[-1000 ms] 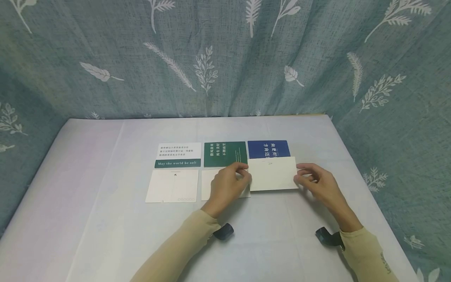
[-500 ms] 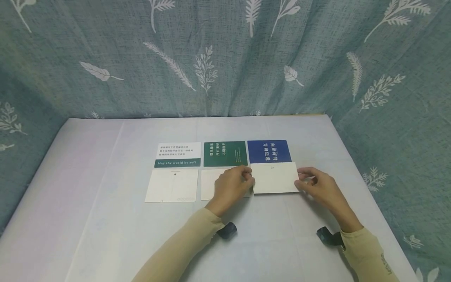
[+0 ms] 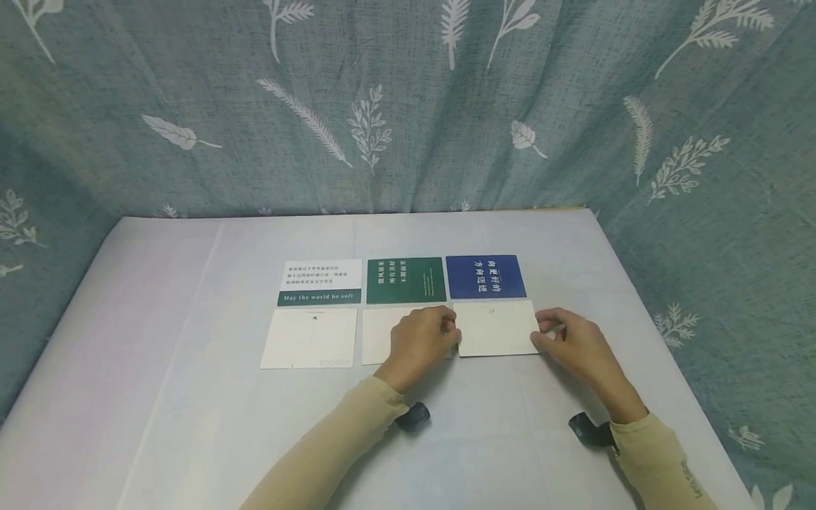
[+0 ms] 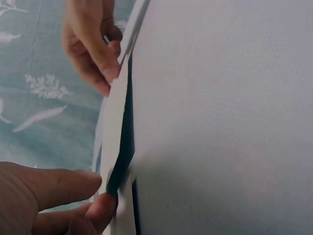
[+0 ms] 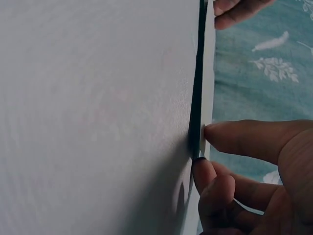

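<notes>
Held cream card (image 3: 496, 329) now nearer wearer than 1 s ago, just on near side of blue card (image 3: 486, 277). L hand (image 3: 422, 338) + R hand (image 3: 576, 347) facing ea. other, fingers pinching its opp. edges. Cards: 6 tot., incl. 4 others (image 3: 408, 280) left of blue card. White tabletop (image 3: 191, 304); leaf-print curtain (image 3: 423, 149) beyond blue card.

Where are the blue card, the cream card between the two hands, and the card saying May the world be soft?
Blue card (image 3: 486, 277): head view, middle of its printed face.
Cream card (image 3: 496, 329): head view, middle of its upper face.
White-and-green card (image 3: 320, 282): head view, middle of its printed face.
</notes>
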### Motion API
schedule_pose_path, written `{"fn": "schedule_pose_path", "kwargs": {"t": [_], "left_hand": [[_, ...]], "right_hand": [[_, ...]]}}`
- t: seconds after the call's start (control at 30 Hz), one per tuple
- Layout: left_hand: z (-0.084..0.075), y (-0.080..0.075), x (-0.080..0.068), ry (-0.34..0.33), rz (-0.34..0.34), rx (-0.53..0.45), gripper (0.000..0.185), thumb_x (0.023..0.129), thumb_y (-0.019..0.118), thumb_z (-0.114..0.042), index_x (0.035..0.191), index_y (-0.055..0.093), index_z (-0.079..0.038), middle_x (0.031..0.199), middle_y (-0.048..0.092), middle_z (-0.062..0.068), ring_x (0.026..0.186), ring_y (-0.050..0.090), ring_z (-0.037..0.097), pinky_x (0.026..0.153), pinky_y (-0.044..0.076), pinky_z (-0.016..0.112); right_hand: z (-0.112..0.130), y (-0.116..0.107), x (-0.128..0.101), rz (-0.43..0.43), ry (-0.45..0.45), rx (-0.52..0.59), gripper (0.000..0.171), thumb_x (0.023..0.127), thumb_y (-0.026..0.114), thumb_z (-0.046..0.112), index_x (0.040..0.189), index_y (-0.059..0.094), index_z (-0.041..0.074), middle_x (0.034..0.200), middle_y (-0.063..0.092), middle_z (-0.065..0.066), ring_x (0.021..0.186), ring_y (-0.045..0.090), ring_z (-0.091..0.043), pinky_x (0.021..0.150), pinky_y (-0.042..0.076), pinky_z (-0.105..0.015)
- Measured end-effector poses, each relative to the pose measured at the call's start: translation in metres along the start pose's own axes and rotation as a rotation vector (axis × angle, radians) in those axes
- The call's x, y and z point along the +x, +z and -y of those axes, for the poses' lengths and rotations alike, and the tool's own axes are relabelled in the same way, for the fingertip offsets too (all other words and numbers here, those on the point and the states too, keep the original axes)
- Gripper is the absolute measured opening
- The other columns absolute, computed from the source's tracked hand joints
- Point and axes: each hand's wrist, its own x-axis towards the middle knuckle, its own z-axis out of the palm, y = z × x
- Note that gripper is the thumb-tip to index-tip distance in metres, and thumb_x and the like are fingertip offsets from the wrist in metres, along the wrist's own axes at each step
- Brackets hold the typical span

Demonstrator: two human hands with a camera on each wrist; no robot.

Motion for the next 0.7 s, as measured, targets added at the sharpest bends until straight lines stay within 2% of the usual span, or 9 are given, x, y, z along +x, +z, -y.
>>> {"fn": "schedule_pose_path", "kwargs": {"t": [0.17,0.37,0.7], "left_hand": [[-0.0007,-0.0014,0.0009,-0.016,0.021,-0.020,0.022,0.079,0.066,-0.024,0.100,0.071,-0.017,0.080,0.068,-0.010,0.057,0.052,0.009,0.049,0.039,0.028],[-0.0019,-0.0037,0.0017,-0.037,0.063,-0.035,0.025,0.081,0.066,-0.030,0.102,0.072,-0.017,0.077,0.065,-0.014,0.062,0.054,0.009,0.053,0.041,0.028],[-0.0005,-0.0052,0.0017,-0.055,0.065,-0.043,0.032,0.083,0.061,-0.037,0.108,0.071,-0.020,0.084,0.067,-0.013,0.071,0.057,0.009,0.057,0.042,0.029]], "right_hand": [[0.0016,0.0016,-0.0004,-0.011,0.003,-0.024,0.038,0.082,0.068,0.027,0.113,0.062,0.008,0.087,0.063,-0.003,0.069,0.048,-0.019,0.055,0.038,-0.030],[0.0036,0.0003,-0.0010,0.003,0.009,-0.044,0.037,0.081,0.068,0.027,0.112,0.063,0.008,0.084,0.061,-0.001,0.071,0.048,-0.019,0.057,0.037,-0.031],[0.0050,-0.0027,-0.0010,0.034,0.038,-0.041,0.039,0.082,0.067,0.031,0.114,0.062,0.009,0.089,0.064,-0.002,0.077,0.051,-0.021,0.061,0.038,-0.032]]}}
